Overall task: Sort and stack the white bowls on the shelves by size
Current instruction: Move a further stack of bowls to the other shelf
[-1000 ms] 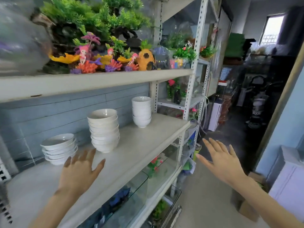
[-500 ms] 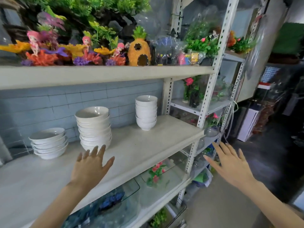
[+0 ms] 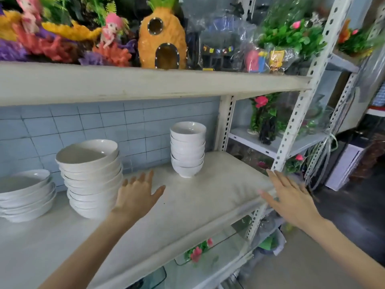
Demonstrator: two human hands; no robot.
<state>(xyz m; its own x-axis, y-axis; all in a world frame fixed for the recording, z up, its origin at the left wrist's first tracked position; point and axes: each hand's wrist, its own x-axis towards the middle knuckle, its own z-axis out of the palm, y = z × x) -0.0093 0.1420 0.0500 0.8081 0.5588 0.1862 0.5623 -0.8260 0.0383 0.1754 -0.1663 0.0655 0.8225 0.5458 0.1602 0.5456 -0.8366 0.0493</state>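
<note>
Three stacks of white bowls stand on the middle shelf (image 3: 208,197): a shallow stack (image 3: 27,197) leftmost, a wide stack (image 3: 91,178) next, and a small stack (image 3: 187,149) well apart at the right. The left grip (image 3: 137,197), released with fingers spread, is over the shelf just beside the wide stack. The right grip (image 3: 291,197), also released with fingers straight, is at the shelf's front right corner by the post (image 3: 291,122).

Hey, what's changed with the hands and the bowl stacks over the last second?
Both hands reached forward, open and empty. The left hand is now over the shelf beside the middle stack; the right hand is at the shelf's front right corner. Nothing was gripped or released. The shallow stack, middle stack and small-bowl stack stayed put.
</note>
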